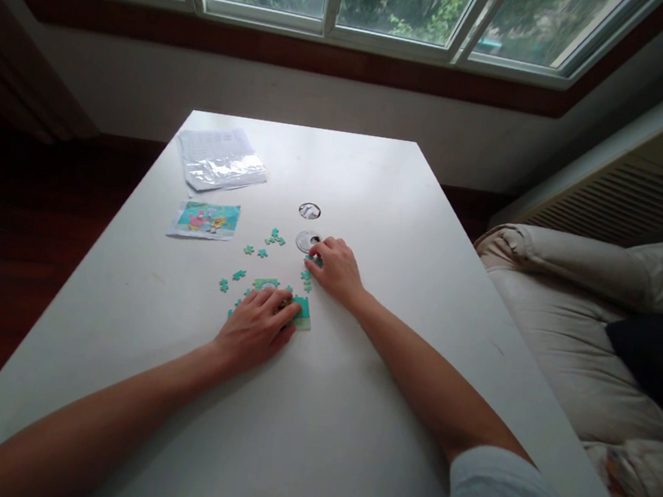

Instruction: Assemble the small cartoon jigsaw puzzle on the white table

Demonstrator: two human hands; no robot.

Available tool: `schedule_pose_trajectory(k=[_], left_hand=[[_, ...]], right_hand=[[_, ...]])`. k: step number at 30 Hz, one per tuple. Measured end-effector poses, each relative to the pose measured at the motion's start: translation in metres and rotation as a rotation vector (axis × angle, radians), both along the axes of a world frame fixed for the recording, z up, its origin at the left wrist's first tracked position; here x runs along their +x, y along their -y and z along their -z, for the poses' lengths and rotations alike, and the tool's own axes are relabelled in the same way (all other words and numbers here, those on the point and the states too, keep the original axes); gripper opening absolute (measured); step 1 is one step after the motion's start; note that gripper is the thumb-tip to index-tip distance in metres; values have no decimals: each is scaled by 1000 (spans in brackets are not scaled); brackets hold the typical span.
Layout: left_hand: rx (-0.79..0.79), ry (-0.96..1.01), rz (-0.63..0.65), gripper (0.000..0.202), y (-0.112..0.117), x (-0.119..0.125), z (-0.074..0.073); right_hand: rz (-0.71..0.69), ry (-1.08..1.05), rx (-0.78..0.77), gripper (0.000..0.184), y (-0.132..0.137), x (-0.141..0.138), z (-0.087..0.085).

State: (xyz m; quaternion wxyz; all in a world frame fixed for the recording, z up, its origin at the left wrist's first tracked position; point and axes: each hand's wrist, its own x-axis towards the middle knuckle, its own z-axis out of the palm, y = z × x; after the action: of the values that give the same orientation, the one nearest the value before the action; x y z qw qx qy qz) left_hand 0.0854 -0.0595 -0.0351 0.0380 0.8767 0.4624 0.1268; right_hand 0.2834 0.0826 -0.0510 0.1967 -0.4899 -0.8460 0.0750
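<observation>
Small teal jigsaw pieces (275, 237) lie scattered in the middle of a white table (345, 415). My left hand (257, 327) lies flat, fingers stretched, over a joined patch of the puzzle (302, 313) and covers most of it. My right hand (335, 268) reaches further out, its fingertips curled down onto a loose teal piece (312, 261) beside a round clear lid (306, 240). A printed picture card (205, 219) with a cartoon scene lies to the left of the pieces.
A crumpled clear plastic bag (221, 159) lies at the table's far left. A round cable hole (309, 211) is in the tabletop behind the lid. A cream sofa (591, 334) with a dark cushion (662, 353) stands to the right. Windows run along the far wall.
</observation>
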Motion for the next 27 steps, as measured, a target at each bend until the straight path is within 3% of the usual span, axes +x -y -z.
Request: schedule_pose_trajectory(k=[6,10,14,16,23,27], left_hand=[[3,8,-6,32,-1,0,0],[2,13,-3,33,-1,0,0],[13,10,-16,34,-1,-3,1],[18,10,-36,34,-1,-4,0],[29,22,-83,34,-2,-7,0],[39,14,-74,33,-3,-7,0]], right_hand=[[3,-54,-45,14,-4,-4,3],[-84,-189,-76,8,-2,-1,3],[-191,-392,-180,25,2,5,-4],[-222,-447,-219,24,5,7,-7],[-193,-525,-429,16,17,1,-12],[-164,-517,-424,16,16,0,-10]])
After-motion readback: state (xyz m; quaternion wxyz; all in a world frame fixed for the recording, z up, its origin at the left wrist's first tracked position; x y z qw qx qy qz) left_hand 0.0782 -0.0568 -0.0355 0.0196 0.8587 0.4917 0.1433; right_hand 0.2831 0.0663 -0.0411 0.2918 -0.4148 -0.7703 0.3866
